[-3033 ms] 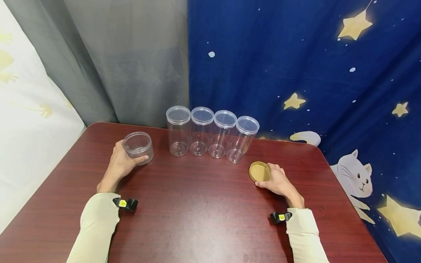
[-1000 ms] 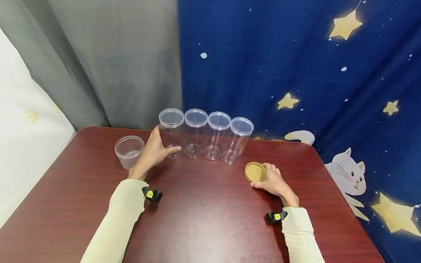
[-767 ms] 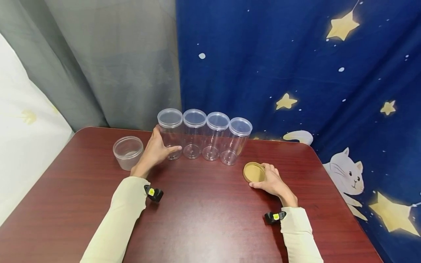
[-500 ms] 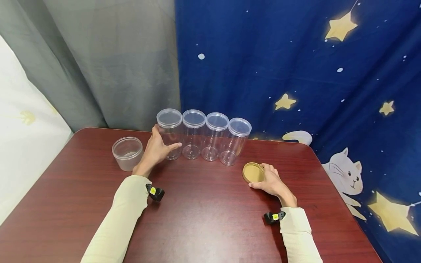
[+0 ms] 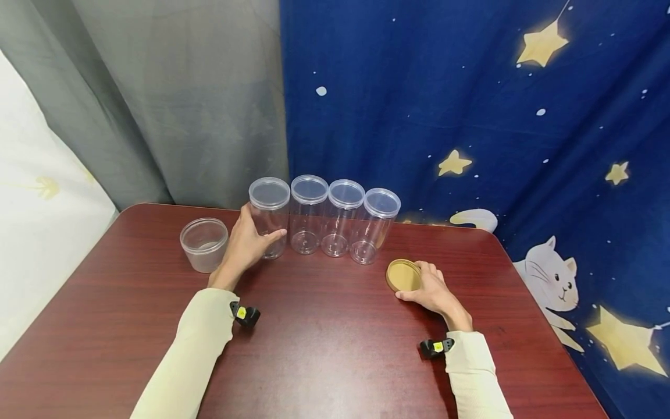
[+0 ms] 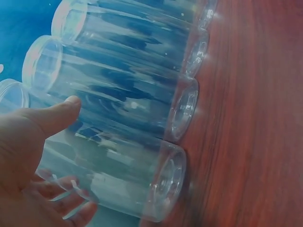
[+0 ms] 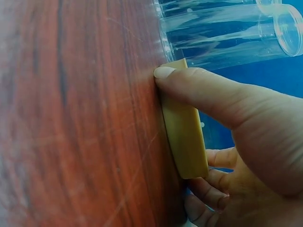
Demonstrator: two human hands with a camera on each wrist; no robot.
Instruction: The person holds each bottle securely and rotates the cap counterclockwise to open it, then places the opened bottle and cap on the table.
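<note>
My left hand [image 5: 243, 244] grips the leftmost tall clear plastic jar [image 5: 270, 218], thumb in front and fingers round its far left side. This jar stands upright with a clear lid on. In the left wrist view, the fingers show through the wall of the gripped jar [image 6: 128, 177]. On the right, my right hand [image 5: 435, 291] holds a round gold lid [image 5: 403, 276] by its rim, inner side up. The right wrist view shows the thumb and fingers on opposite sides of the lid [image 7: 182, 135], which lies on the table.
Three more lidded tall jars, left [image 5: 309, 215], middle [image 5: 342, 218] and right [image 5: 378, 224], stand in a row beside the gripped one. A short, wide open clear jar [image 5: 203, 247] sits left of my left hand. Curtains [image 5: 356, 128] hang behind the brown table [image 5: 314, 349].
My left hand has let go of the short jar, moved right and taken hold of the leftmost tall jar, which has shifted slightly toward me. The right hand stays on the gold lid.
</note>
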